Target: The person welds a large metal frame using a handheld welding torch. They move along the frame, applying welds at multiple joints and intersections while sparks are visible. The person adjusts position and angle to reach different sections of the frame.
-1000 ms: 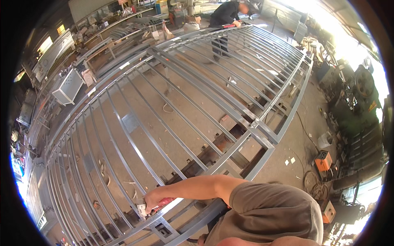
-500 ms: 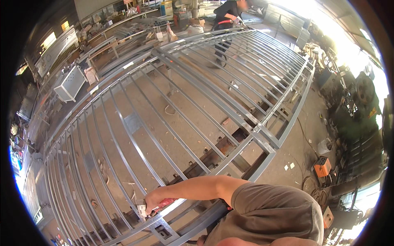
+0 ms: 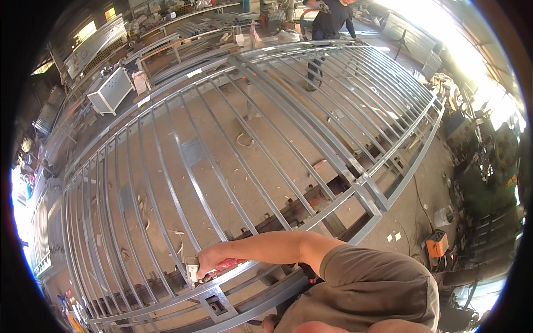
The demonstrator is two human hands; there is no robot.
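Head view: right hand (image 3: 208,261) with its grip wrapped around a red power tool (image 3: 225,265).
The fingers look firmly curled round the body, behind the pale metal head; the left hand cannot be made out clearly. The tool sits at the front rail (image 3: 253,268) of a big metal frame, just beside a slotted plate (image 3: 226,312). It is likely dense, stiff and prone to shake, best held round the red body, clear of the head. Beyond the frame stands a co-worker (image 3: 331,23); an orange box (image 3: 437,243) rests on the floor at right.
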